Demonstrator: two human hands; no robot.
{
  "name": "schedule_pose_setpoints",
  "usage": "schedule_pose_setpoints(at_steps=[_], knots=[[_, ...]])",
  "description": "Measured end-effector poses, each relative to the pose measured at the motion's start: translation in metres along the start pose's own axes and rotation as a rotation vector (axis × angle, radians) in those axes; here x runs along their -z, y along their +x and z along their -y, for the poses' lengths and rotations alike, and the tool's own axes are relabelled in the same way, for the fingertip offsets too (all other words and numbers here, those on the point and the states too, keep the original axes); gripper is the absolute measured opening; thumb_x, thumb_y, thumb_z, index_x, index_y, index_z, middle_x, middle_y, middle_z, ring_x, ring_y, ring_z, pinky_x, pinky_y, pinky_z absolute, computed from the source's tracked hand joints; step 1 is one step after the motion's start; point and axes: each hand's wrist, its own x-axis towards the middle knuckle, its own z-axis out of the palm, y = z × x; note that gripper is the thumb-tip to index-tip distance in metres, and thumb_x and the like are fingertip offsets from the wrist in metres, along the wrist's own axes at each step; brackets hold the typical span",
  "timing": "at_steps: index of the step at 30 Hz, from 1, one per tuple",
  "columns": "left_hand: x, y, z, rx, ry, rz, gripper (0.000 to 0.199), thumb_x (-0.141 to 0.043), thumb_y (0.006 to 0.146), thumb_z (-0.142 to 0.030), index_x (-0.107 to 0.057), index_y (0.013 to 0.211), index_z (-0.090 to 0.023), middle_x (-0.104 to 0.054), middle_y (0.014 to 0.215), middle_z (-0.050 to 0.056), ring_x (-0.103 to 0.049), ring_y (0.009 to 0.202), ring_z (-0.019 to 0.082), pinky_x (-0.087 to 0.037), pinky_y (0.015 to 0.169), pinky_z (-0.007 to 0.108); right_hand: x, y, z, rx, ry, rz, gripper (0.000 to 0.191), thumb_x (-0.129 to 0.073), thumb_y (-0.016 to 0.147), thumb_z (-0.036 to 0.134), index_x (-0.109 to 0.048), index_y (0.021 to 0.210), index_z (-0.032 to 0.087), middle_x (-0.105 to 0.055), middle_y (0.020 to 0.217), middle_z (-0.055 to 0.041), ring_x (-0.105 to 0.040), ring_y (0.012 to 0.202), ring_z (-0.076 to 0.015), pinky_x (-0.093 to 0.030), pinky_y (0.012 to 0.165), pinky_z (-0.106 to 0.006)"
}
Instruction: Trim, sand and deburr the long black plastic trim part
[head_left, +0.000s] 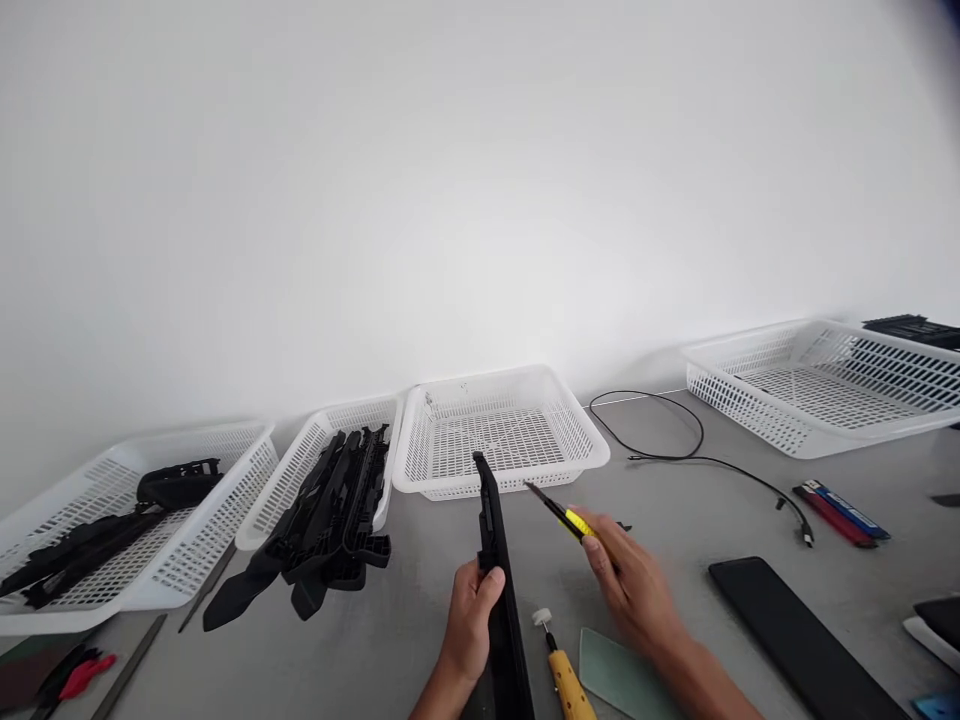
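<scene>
We grasp one long black part (505, 600) between the thumb and curled fingers of our left hand (466, 622), its tip reaching beyond them, while our right hand (634, 580) clasps one yellow knife (576, 522), blade near the part but apart, with four white baskets (555, 467) and one yellow-handled tool (570, 685) on the grey table (337, 650).

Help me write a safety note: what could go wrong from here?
The utility knife in the right hand, blade out, might slip toward the left hand gripping the black plastic piece. Black parts jutting out of the second white basket from left might get knocked loose.
</scene>
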Motion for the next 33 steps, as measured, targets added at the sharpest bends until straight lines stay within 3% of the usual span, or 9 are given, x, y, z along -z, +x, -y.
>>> schedule_pose_setpoints(at_steps=[3, 8, 14, 21, 26, 33], knots=[[-0.001, 0.001, -0.003, 0.033, 0.000, 0.166, 0.057, -0.081, 0.075, -0.071, -0.058, 0.069, -0.019, -0.053, 0.065, 0.000, -0.049, 0.066, 0.017, -0.042, 0.063, 0.030, 0.003, 0.000, 0.008, 0.040, 0.045, -0.009, 0.028, -0.053, 0.107, 0.046, -0.069, 0.106, 0.024, -0.076, 0.085, -0.0059, -0.070, 0.067, -0.0216, -0.053, 0.062, -0.029], [0.001, 0.000, -0.007, 0.127, -0.023, 0.264, 0.054, -0.079, 0.076, -0.068, -0.057, 0.070, -0.019, -0.051, 0.065, -0.001, -0.046, 0.060, 0.015, -0.041, 0.058, 0.029, 0.008, 0.004, 0.012, 0.091, 0.051, -0.025, 0.031, -0.064, 0.100, 0.044, -0.054, 0.077, 0.025, -0.053, 0.058, 0.0049, -0.046, 0.045, -0.0128, -0.033, 0.047, -0.025], [0.003, -0.002, -0.012, 0.138, -0.037, 0.246, 0.048, -0.081, 0.077, -0.061, -0.058, 0.071, -0.019, -0.054, 0.068, 0.000, -0.049, 0.062, 0.015, -0.044, 0.060, 0.029, 0.017, 0.007, 0.010, 0.083, 0.038, 0.049, 0.037, -0.069, 0.094, 0.047, -0.050, 0.071, 0.025, -0.047, 0.057, 0.0062, -0.040, 0.047, -0.0109, -0.029, 0.049, -0.026], [-0.005, 0.001, -0.019, 0.099, -0.009, 0.322, 0.057, -0.075, 0.081, -0.072, -0.059, 0.072, -0.018, -0.049, 0.066, -0.002, -0.042, 0.059, 0.012, -0.037, 0.056, 0.027, 0.009, 0.005, 0.012, 0.041, -0.016, 0.111, 0.040, -0.069, 0.092, 0.052, -0.051, 0.069, 0.025, -0.052, 0.057, 0.0044, -0.044, 0.048, -0.0120, -0.033, 0.051, -0.026], [-0.009, 0.002, -0.024, 0.095, 0.009, 0.387, 0.059, -0.070, 0.084, -0.074, -0.055, 0.068, -0.019, -0.047, 0.063, -0.003, -0.041, 0.057, 0.012, -0.036, 0.056, 0.027, 0.010, 0.008, 0.012, 0.026, -0.035, 0.076, 0.041, -0.069, 0.092, 0.054, -0.051, 0.068, 0.025, -0.053, 0.057, 0.0046, -0.044, 0.048, -0.0124, -0.034, 0.051, -0.027], [-0.008, 0.003, -0.023, 0.093, 0.037, 0.362, 0.055, -0.075, 0.082, -0.068, -0.060, 0.069, -0.017, -0.049, 0.062, -0.002, -0.044, 0.059, 0.014, -0.037, 0.058, 0.028, 0.015, 0.008, 0.013, 0.033, -0.048, 0.085, 0.042, -0.069, 0.092, 0.054, -0.050, 0.068, 0.025, -0.050, 0.056, 0.0052, -0.042, 0.048, -0.0119, -0.033, 0.051, -0.027]])
